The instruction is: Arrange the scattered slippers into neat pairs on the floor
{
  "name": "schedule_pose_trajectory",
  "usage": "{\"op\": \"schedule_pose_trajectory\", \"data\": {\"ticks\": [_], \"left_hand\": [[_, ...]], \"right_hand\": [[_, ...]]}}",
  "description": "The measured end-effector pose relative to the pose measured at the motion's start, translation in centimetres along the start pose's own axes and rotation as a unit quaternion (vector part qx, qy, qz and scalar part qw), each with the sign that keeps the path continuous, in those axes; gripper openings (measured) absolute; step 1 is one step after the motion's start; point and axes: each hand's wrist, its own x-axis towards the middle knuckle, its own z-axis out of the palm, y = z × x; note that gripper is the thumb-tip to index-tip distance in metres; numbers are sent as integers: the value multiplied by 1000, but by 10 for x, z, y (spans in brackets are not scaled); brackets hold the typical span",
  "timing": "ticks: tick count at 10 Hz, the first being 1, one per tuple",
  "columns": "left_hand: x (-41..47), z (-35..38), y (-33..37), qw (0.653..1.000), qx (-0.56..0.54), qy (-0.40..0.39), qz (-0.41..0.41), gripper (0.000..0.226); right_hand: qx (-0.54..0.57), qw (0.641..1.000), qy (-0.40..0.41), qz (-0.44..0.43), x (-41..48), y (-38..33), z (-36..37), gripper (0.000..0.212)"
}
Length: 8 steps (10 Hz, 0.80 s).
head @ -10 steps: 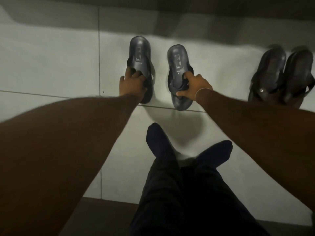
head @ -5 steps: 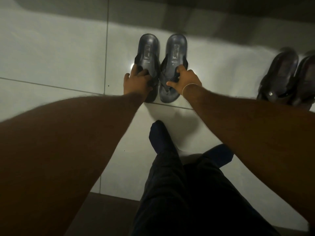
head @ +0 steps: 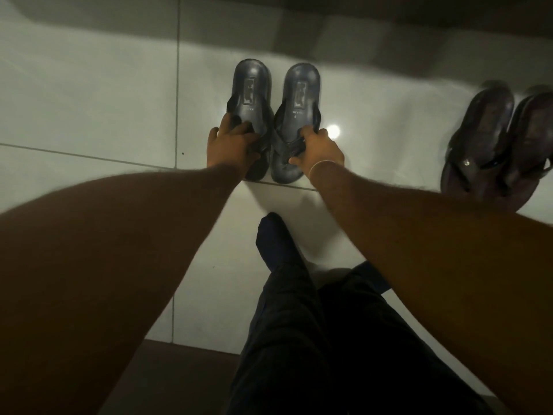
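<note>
Two dark blue-grey slippers lie side by side on the pale tiled floor, heels away from me. My left hand (head: pixel 232 145) grips the strap of the left slipper (head: pixel 250 91). My right hand (head: pixel 320 149) grips the strap and toe end of the right slipper (head: pixel 300 94). The two slippers nearly touch along their inner edges, and the toe ends are partly hidden by my hands. A dark brown pair (head: pixel 490 139) stands together at the right edge of the view.
My legs in dark trousers and dark socks (head: pixel 278 241) stretch out below the slippers. A shadowed wall base (head: pixel 359 34) runs along the far side. A darker step or mat (head: pixel 167 372) lies at the near edge. A bright light spot (head: pixel 333 132) reflects on the tile.
My right hand has slid the right slipper leftward against the left one, closing the gap. Since half a second ago the pair has stayed together with both hands still on the straps.
</note>
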Motion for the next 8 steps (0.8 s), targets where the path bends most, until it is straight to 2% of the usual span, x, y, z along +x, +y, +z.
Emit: {"op": "schedule_pose_trajectory", "data": {"ticks": [5, 6, 7, 8], "left_hand": [[-2, -2, 2, 1000, 10, -5, -5, 47], [-2, -4, 3, 1000, 14, -16, -8, 52], [-9, -5, 9, 999, 32, 2, -6, 76], [-32, -7, 19, 998, 7, 57, -23, 84]], "right_hand": [[0, 1000, 13, -8, 2, 0, 4, 64], [-3, 1000, 10, -9, 0, 0, 4, 69], [-7, 1000, 14, -16, -7, 3, 0, 90], [-34, 998, 57, 7, -27, 17, -4, 102]]}}
